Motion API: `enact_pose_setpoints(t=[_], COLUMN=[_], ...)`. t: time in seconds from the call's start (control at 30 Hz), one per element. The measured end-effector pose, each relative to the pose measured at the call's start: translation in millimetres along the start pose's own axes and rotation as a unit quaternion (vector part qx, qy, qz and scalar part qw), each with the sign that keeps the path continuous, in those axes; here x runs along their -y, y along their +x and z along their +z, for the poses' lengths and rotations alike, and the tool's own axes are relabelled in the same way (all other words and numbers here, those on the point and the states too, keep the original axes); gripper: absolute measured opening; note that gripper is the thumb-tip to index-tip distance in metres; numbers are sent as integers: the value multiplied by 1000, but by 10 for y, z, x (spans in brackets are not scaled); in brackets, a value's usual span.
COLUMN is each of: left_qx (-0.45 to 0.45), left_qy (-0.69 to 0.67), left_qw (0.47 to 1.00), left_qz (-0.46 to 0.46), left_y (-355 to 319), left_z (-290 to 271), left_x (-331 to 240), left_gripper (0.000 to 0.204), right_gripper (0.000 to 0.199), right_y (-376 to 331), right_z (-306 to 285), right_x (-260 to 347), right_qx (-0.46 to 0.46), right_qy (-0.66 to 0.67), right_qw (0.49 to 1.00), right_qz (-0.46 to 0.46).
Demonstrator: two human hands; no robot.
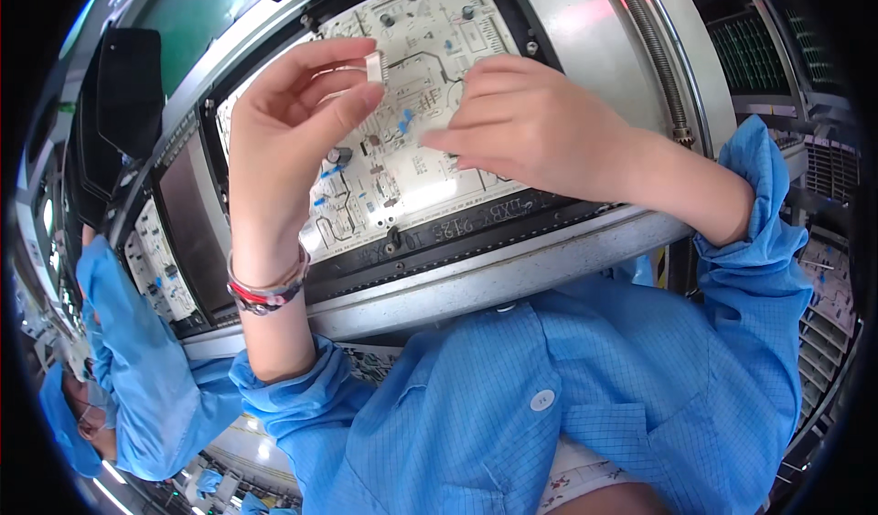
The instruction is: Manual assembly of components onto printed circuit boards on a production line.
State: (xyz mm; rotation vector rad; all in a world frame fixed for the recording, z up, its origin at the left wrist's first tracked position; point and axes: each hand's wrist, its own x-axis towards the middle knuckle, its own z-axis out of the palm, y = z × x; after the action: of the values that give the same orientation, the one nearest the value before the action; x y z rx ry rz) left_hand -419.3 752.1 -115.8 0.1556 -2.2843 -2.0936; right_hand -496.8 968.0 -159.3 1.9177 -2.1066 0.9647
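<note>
My left hand [297,103] is raised over a pale circuit board [412,163]. Between its thumb and fingertips it pinches a small white pin connector [374,68], held clear of the board. To the right, my right hand [535,126] hovers over the board's right part, back upward. Its index finger stretches left, slightly smeared, and the other fingers are loosely bent; nothing shows in it. Blue parts [405,120], dark round capacitors [388,21] and black wire jumpers stand on the board. Both hands hide parts of it.
A black frame [430,236] surrounds the board, with a metal rail [494,273] along its near side. At right runs a ribbed hose [645,39] beside a metal plate [585,21]. Another board [165,263] lies left, near a co-worker's blue sleeve [137,359].
</note>
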Motion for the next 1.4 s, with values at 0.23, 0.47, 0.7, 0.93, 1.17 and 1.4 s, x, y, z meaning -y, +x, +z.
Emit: enact_pose_setpoints(t=[0.23,0.47,0.7,0.93,1.17,1.4], left_qx=[-13,63,68,87,114,109], left_qy=[224,446,461,482,528,422], left_qw=[964,866,872,859,808,880], left_qz=[143,216,147,152,234,188], left_y=[186,539,572,623,632,303], left_z=[351,746,790,853,919,674], left_x=[-61,-25,-3,-15,-85,-31], left_gripper=[27,28,31,32,21,27], right_gripper=[19,20,15,15,16,35], right_y=[-6,-166,-210,-269,-248,-203], right_z=[-739,-865,-854,-896,-963,-736], right_x=[-441,-812,-756,-751,-726,-641], right_qx=[-160,-185,-205,-207,-183,136], right_qy=[76,89,66,66,70,54], right_qw=[968,958,970,969,971,947], right_qz=[178,200,114,117,140,285])
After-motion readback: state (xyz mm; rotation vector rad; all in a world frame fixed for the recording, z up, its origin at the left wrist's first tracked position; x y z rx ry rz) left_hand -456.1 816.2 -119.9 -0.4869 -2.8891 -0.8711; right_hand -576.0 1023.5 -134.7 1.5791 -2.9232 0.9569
